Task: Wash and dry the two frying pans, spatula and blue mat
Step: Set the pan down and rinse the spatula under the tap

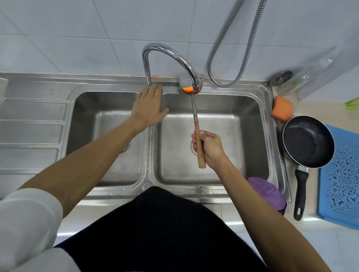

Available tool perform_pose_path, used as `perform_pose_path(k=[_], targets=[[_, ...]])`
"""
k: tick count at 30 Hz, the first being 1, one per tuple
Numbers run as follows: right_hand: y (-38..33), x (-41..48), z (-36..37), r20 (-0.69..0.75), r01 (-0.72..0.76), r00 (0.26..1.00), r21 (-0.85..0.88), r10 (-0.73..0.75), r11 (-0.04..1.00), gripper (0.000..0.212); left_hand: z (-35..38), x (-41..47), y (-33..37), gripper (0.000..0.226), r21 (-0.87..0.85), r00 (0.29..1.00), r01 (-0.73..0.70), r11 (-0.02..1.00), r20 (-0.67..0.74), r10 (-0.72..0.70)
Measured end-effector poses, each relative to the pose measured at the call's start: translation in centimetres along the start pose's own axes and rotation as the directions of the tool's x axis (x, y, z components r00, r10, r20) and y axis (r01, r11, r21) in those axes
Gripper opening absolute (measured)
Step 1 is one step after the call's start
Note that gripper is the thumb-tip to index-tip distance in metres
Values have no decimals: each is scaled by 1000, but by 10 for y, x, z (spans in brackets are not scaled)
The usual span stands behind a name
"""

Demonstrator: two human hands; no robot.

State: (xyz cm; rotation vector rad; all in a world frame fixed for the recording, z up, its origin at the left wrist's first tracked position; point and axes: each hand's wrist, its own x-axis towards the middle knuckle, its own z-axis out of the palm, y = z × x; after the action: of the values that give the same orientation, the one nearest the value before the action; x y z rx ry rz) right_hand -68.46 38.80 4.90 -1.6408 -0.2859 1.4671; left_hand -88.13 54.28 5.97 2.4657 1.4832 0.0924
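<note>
While the right hand [208, 148] grips the wooden handle of the spatula [194, 117], fingers and thumb curled round it, the metal blade is raised to the spout of the faucet [171, 52], above the far edge of the right basin [236, 128]. Orange glint on the blade; running water not discernible.

Meanwhile the left hand [148, 108] lies flat, fingers straight and holding nothing, over the divider between the two basins. Its fingertips reach the back rim of the sink [36, 91], just beside the faucet's foot; contact with rim or pipe cannot be told.

One frying pan [308, 140], black, upright on the counter [330, 113] right of the sink, its rim overlapping the left edge of the blue mat [352, 174], its black handle pointing toward the person. Mat flat, beaded with droplets.

Also noted: an orange sponge [282, 111] behind the pan at the sink's far right corner, and a purple cloth [265, 191] bunched at its near right corner
</note>
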Motion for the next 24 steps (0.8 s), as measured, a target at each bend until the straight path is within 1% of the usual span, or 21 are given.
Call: perform_pose_path(k=[2,7,10,12,13,14,15,16,18,19,20,21,22,24], targets=[[0,-1,0,11,7,1000,10,-7,1000,32,5,-8,0,72,-7,1000,9,1000,-19,-10],[1,3,-3,20,6,1000,60,-7,998,29,17,-28,6,79,23,998,60,998,0,-60],[2,3,-7,31,2,1000,77,-4,997,28,21,-36,14,80,12,992,127,992,14,-127],[4,2,-9,39,5,999,68,-7,998,29,22,-40,26,72,-42,986,156,987,-57,-158],[6,2,-10,40,7,999,62,-9,998,30,24,-42,37,65,-98,983,148,984,-96,-157],[7,2,-11,39,10,999,57,-12,998,30,27,-44,51,58,-193,981,150,970,-97,-171],[9,3,-12,37,13,999,56,-15,998,30,29,-45,68,52,-333,977,186,924,-36,-210],[11,4,-13,35,18,999,58,-20,998,30,30,-45,85,47,-479,962,265,837,79,-260],[13,3,-16,37,28,999,48,-30,998,31,34,-42,115,33,-684,896,444,578,325,-303],[14,3,-18,36,39,999,29,-40,999,33,38,-40,127,29,-744,862,506,437,411,-298],[14,2,-20,32,53,998,3,-53,999,34,41,-38,137,30,-776,833,548,311,473,-288],[14,1,-22,27,65,998,-19,-64,998,35,43,-36,146,32,-789,809,577,213,516,-280],[14,0,-24,20,71,997,-30,-70,997,36,45,-35,152,32,-789,789,597,147,545,-284],[14,-1,-27,10,74,997,-21,-74,997,35,49,-31,158,27,-774,749,630,61,585,-311]])
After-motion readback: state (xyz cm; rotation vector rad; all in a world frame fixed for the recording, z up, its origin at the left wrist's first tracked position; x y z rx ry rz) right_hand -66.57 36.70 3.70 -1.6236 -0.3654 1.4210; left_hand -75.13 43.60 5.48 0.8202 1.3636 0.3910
